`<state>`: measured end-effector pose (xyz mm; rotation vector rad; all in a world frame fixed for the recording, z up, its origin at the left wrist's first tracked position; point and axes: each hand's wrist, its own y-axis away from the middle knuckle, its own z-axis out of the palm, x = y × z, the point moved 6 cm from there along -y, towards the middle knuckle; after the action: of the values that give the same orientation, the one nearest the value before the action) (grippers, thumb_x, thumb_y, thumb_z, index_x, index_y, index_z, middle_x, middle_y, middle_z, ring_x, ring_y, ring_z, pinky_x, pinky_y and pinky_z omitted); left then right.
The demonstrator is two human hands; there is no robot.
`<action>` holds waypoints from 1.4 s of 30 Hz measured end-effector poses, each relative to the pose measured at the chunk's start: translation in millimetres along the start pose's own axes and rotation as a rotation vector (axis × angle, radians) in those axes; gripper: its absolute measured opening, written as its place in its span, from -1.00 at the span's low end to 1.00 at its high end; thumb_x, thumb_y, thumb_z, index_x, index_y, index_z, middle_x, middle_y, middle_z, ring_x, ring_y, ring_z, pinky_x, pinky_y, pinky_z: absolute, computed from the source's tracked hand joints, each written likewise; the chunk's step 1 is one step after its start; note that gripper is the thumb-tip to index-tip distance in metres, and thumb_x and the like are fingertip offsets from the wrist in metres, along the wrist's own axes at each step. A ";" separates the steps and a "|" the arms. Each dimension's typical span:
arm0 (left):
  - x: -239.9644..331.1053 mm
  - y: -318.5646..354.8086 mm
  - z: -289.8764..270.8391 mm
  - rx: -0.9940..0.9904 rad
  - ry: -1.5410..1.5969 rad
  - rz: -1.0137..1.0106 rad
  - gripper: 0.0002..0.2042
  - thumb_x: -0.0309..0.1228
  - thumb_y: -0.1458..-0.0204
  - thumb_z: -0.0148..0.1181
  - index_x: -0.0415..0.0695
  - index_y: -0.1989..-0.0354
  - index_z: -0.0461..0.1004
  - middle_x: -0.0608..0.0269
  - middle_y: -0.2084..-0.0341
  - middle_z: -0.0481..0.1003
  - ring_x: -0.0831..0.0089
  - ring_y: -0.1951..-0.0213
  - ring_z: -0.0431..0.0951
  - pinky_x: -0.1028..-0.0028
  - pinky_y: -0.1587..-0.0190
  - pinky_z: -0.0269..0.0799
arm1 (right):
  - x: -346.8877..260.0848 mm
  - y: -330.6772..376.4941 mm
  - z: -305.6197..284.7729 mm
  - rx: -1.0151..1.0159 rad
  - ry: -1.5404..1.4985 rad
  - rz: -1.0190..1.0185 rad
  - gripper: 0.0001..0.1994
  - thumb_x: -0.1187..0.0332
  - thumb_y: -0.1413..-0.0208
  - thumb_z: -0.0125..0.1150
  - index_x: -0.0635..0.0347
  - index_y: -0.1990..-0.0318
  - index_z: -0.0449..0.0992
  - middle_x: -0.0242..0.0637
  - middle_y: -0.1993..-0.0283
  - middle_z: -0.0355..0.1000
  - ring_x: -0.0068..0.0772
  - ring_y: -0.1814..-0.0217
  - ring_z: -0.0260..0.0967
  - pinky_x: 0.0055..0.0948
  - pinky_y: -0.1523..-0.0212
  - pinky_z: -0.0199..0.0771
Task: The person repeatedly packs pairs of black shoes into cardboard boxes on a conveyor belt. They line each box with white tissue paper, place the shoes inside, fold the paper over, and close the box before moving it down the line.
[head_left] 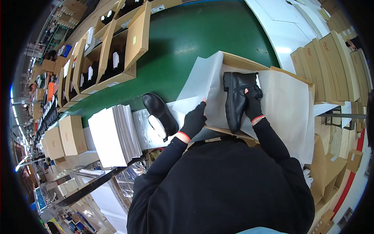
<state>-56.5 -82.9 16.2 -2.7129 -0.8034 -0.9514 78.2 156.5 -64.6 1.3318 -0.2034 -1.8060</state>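
Observation:
A black ankle boot (235,102) lies on its side on white tissue paper (286,113) inside an open cardboard box (243,61). My right hand (253,106), in a black fingerless glove, is closed on the boot's upper. My left hand (194,120), gloved the same way, has its fingers pinched at the left flap of the paper, beside the box. Left of that hand, a second black boot (160,114) with white stuffing in its opening rests by the table edge.
A stack of white paper sheets (115,134) stands at the left. Open boxes with dark shoes (103,64) line the far left of the green table (210,29). Upright brown boxes (327,66) stand at the right, and two closed boxes (73,134) at far left.

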 end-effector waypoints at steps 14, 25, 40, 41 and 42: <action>-71.2 -5.7 -7.2 0.232 -0.081 -0.296 -0.39 -0.01 -0.10 0.07 -0.28 -0.16 0.26 -0.14 -0.05 0.36 -0.08 -0.09 0.37 0.12 -0.05 0.32 | 68.2 -30.9 25.3 -0.374 0.019 0.497 -0.44 -0.03 -0.10 0.21 0.17 -0.12 0.36 -0.10 -0.06 0.39 -0.07 -0.11 0.34 0.00 -0.07 0.39; -36.0 -65.3 -40.1 0.603 0.365 -0.030 -0.75 -0.42 -0.09 0.10 -0.26 0.09 0.41 0.04 0.39 0.55 0.17 0.36 0.57 0.29 0.27 0.45 | 29.9 35.3 -38.7 -0.128 -0.124 0.216 -0.41 0.04 -0.19 0.11 0.26 -0.21 0.17 0.03 -0.21 0.22 0.03 -0.17 0.31 -0.05 -0.05 0.45; 76.8 -13.8 17.2 0.055 0.260 0.271 -0.45 -0.28 -0.04 0.22 -0.23 -0.18 0.22 -0.07 -0.07 0.32 0.07 -0.10 0.37 0.24 -0.08 0.33 | -218.7 5.9 -192.4 0.564 1.967 -0.319 -0.27 -0.07 -0.04 0.16 0.13 -0.30 0.19 -0.16 -0.36 0.14 -0.15 -0.39 0.08 0.45 -0.23 -0.15; 79.6 -10.7 16.0 0.036 0.179 0.311 -0.41 -0.25 -0.04 0.22 -0.23 -0.21 0.19 -0.08 -0.11 0.29 0.05 -0.12 0.35 0.23 -0.10 0.32 | -219.2 20.7 -138.5 0.659 2.012 -0.379 -0.31 0.00 -0.05 0.19 0.16 -0.28 0.20 -0.16 -0.33 0.18 -0.17 -0.36 0.12 0.34 -0.25 -0.04; 83.0 -7.8 15.8 0.016 0.100 0.358 -0.38 -0.23 -0.04 0.22 -0.23 -0.23 0.17 -0.09 -0.15 0.25 0.02 -0.15 0.33 0.22 -0.12 0.31 | -224.5 40.0 -75.4 0.542 1.884 -0.777 -0.32 0.08 -0.06 0.21 0.21 -0.28 0.20 -0.11 -0.31 0.20 -0.13 -0.34 0.15 0.09 -0.29 0.01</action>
<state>2.0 -35.1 54.9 -2.6420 -0.2903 -0.9786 176.8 316.7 84.7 3.1308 1.0001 -0.2048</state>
